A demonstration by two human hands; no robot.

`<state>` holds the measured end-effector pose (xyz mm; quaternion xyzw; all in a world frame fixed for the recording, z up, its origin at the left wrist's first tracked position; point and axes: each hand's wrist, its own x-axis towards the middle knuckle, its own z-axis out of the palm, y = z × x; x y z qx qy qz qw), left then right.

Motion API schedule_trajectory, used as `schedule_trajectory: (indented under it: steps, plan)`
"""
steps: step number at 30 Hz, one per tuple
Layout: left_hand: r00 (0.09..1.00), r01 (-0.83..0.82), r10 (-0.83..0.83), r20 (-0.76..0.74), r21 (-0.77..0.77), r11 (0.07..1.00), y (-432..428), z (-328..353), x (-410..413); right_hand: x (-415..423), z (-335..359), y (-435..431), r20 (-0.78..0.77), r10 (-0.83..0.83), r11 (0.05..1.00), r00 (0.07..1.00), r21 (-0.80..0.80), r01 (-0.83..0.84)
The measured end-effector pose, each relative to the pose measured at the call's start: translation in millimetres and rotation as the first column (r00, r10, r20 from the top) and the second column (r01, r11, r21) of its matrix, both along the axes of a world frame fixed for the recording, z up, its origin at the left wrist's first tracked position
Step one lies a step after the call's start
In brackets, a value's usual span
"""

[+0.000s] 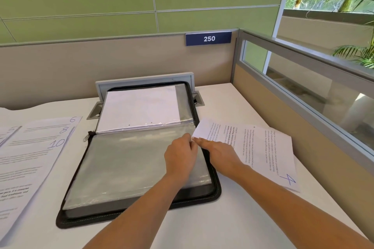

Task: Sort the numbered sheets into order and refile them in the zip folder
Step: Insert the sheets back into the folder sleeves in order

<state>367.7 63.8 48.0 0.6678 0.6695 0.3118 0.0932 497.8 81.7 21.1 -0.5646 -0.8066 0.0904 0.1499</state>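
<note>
The black zip folder (216, 190) lies open in the middle of the white desk, its clear plastic sleeves (129, 163) facing up. A sleeve holding a white sheet (141, 107) is turned back onto the far half. The sheet numbered 4 (263, 151) lies to the right of the folder, its left edge at the sleeve's right opening. My left hand (180, 155) pinches the sleeve's edge at that opening. My right hand (218, 151) lies on sheet 4 and holds its near corner. Sheets numbered 6, 8 and 10 (50, 139) are fanned out at the left.
A grey cable hatch (141, 82) stands open behind the folder against the beige partition (60, 66). A glazed partition (303, 79) runs along the desk's right side. The folder's zip pull (86, 137) hangs at its left edge.
</note>
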Motion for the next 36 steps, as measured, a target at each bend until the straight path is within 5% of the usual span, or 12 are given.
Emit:
schedule_trajectory:
  steps: [8, 17, 25, 29, 36]
  plan:
    - [1.000, 0.020, -0.024, -0.011, -0.230, 0.973, 15, 0, -6, 1, 0, 3, 0.001, 0.097, 0.995, 0.995, -0.016, -0.097]
    - [0.997, 0.031, -0.027, 0.069, -0.055, 0.998, 20, -8, -47, 12, -2, -1, -0.088, 0.369, 0.902, 0.925, -0.207, -0.379]
    - [0.988, 0.086, -0.097, -0.123, -0.089, 0.992, 18, -58, -112, 19, 14, 14, -0.409, 0.190, 0.777, 0.893, -0.493, -0.391]
    - [0.963, 0.094, -0.116, -0.243, -0.098, 0.991, 16, -74, -120, 11, 8, 33, -0.230, 0.205, 0.911, 0.951, -0.310, -0.272]
    - [0.957, 0.056, -0.108, -0.268, -0.192, 0.980, 21, -76, -119, -6, -18, 49, 0.255, 0.349, 0.911, 0.902, -0.317, -0.263]
